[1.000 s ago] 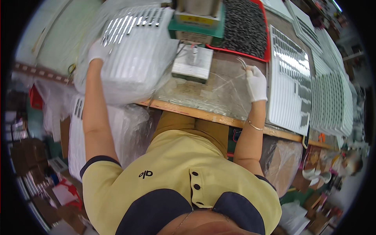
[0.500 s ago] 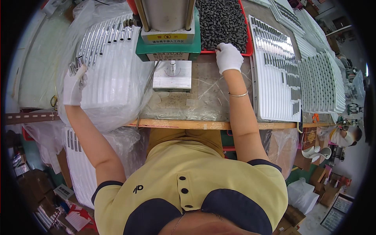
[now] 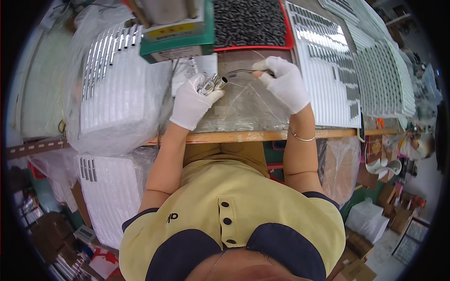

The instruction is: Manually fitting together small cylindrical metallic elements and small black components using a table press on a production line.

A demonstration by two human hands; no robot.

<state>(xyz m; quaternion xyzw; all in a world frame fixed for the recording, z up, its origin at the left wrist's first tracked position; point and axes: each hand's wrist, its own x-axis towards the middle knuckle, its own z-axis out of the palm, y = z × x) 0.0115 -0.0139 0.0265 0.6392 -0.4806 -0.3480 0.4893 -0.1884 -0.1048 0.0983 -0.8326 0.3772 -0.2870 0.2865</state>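
A workbench (image 3: 255, 136) with a wooden front edge, seen from above, spans the space around a green press (image 3: 180, 50), which stands at the far side

Left of the press is a stack of white ribbed trays (image 3: 112, 112) in clear plastic; its grooves seem meant to keep the shiny rods (image 3: 101, 61) lined up and unscratched. Well to the right of the press lies another ribbed tray (image 3: 323, 105), filled with rows of pieces. Between that tray and the press, a red tray (image 3: 253, 48) holds a heap of small black pieces (image 3: 251, 23), its rim probably there to stop them scattering. Below the press head sits a flat metal block (image 3: 180, 70), perhaps a firm base for pressing

2 white-gloved hands face each other, nearer the wearer than the press. The left hand (image 3: 190, 103), just in front of the block, is closed around several chrome tubes (image 3: 206, 85), bunched likely so that their ends stay exposed; 1 dark tube mouth faces right. The right hand (image 3: 286, 86), to the right of the press, pinches a thin metal tool (image 3: 243, 71) between thumb and fingers, its tip pointing left, near the tubes but apart, a hold that looks suited to fine control; whether the tip grips anything, I cannot tell
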